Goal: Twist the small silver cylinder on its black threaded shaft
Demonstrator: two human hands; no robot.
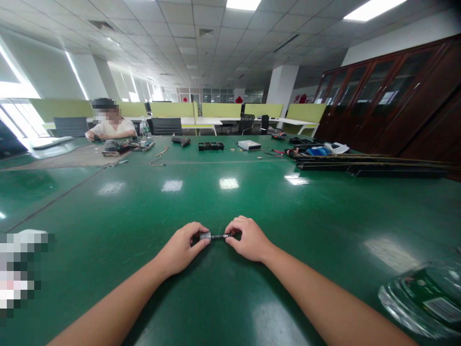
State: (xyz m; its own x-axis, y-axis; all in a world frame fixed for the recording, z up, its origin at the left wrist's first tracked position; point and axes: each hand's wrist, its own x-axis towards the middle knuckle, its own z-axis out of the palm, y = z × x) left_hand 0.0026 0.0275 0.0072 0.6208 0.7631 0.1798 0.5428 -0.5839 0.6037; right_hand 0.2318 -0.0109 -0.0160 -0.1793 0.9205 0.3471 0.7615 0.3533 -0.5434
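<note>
In the middle foreground, a small metal tool piece with a silver cylinder and thin shaft (217, 236) lies level between my hands, just above or on the green table (223, 202). Thumb and fingers of my left hand (183, 245) pinch the silver cylinder end. My right hand (250, 239) has its thumb and fingertips closed around the darker, ridged end of the shaft. The fingertips partly cover both ends, so the exact kind of piece cannot be made out.
A clear plastic bottle (425, 300) lies at right front. Farther back are a power drill (181, 141), a black tray (211, 146), a white box (249, 145) and long dark bars (374, 166). Another person (111, 122) sits at far left.
</note>
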